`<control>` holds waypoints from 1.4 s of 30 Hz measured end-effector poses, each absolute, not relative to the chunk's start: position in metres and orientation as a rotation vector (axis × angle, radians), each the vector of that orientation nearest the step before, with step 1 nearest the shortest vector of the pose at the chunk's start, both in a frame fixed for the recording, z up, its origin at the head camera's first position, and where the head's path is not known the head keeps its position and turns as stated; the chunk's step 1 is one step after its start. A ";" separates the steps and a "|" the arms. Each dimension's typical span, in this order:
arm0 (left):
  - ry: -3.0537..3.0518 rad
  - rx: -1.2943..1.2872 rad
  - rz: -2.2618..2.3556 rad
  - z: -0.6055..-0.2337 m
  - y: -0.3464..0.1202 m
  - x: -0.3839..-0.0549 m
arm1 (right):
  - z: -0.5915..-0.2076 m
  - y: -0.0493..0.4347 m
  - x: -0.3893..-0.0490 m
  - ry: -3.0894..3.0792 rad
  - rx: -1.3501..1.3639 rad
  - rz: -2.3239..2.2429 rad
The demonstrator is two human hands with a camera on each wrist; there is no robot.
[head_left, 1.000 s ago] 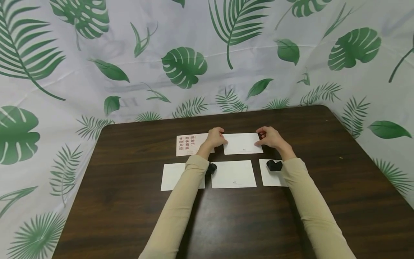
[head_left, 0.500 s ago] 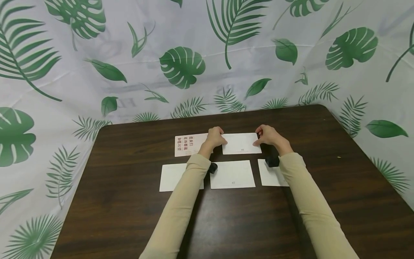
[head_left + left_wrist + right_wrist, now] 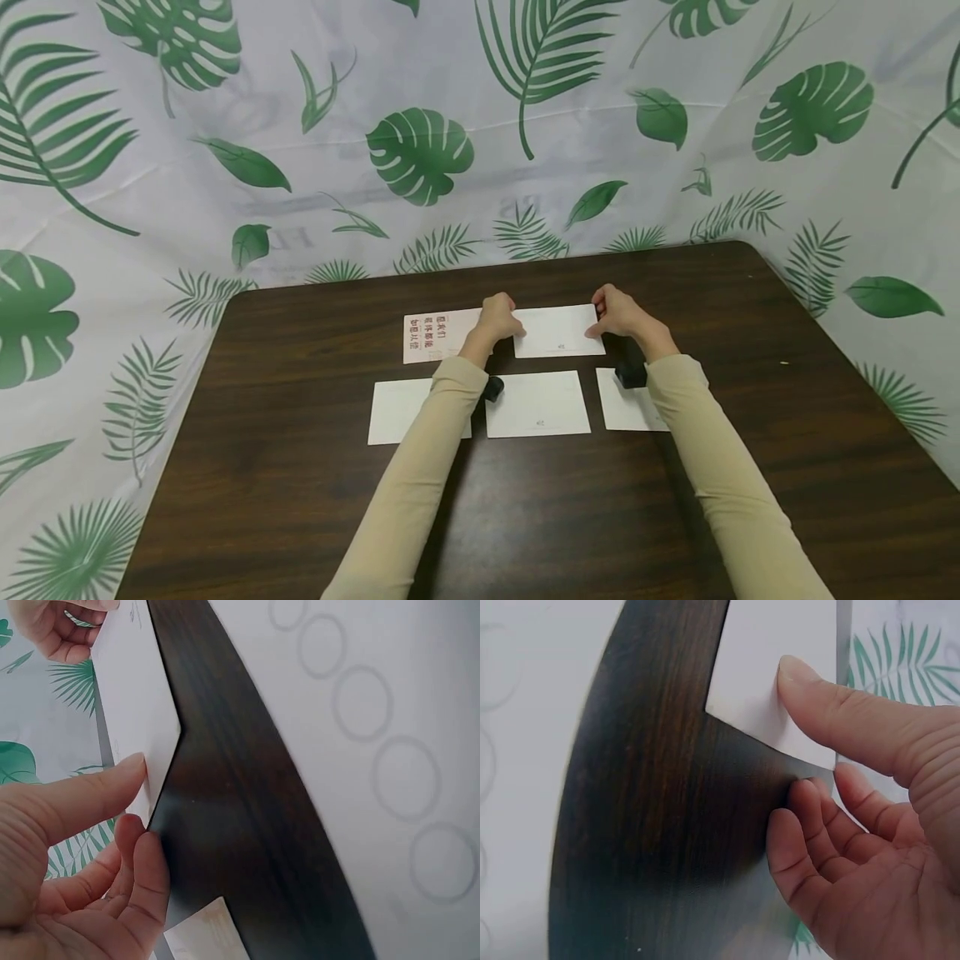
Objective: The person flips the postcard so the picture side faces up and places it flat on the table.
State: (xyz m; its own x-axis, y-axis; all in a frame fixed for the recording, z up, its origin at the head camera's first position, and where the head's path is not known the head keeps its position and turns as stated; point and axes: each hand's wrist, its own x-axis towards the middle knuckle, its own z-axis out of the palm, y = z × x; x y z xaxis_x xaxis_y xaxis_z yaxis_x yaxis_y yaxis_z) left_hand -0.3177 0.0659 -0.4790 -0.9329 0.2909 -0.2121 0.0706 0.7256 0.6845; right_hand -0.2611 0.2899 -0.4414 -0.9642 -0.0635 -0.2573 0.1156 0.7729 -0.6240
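Observation:
A white card (image 3: 558, 331) with a tiny mark near its front edge is held between both hands in the far row. My left hand (image 3: 497, 321) pinches its left end; in the left wrist view the thumb (image 3: 124, 784) lies on the card's face and the fingers curl at its edge. On the opposite end, my right hand (image 3: 624, 315) grips with its thumb (image 3: 810, 686) on top and the fingertips at the edge and beneath. Left of it, partly under the left hand, lies a card with reddish printed characters (image 3: 431, 337).
Three more white cards form a nearer row: a left card (image 3: 397, 412), a middle card (image 3: 538, 404) and a right card (image 3: 622, 408). The forearms cover parts of the outer two. All lie on a dark wooden table (image 3: 285, 500), with a leaf-patterned cloth (image 3: 315, 167) behind.
The far edge of the held card has risen slightly, with both hands staying on its ends. The whole view has shifted a little; the other cards stay in place.

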 end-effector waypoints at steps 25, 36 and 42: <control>2.609 0.356 1.205 -0.478 0.058 -0.301 | -0.437 0.289 -0.258 2.741 0.023 -0.857; 2.645 0.354 1.266 -0.448 0.045 -0.274 | -0.440 0.301 -0.245 2.731 -0.158 -0.929; 2.493 0.433 1.431 -0.448 0.035 -0.271 | -0.442 0.307 -0.241 2.653 -0.180 -1.147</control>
State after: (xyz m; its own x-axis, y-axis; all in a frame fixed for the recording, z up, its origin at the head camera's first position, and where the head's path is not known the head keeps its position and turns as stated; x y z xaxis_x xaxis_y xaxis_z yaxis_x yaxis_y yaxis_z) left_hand -0.2706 0.0346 -0.4483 -0.9290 0.3661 -0.0547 0.1374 0.4783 0.8674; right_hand -0.2411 0.3071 -0.4418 -0.9624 -0.2083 -0.1746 -0.0155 0.6833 -0.7299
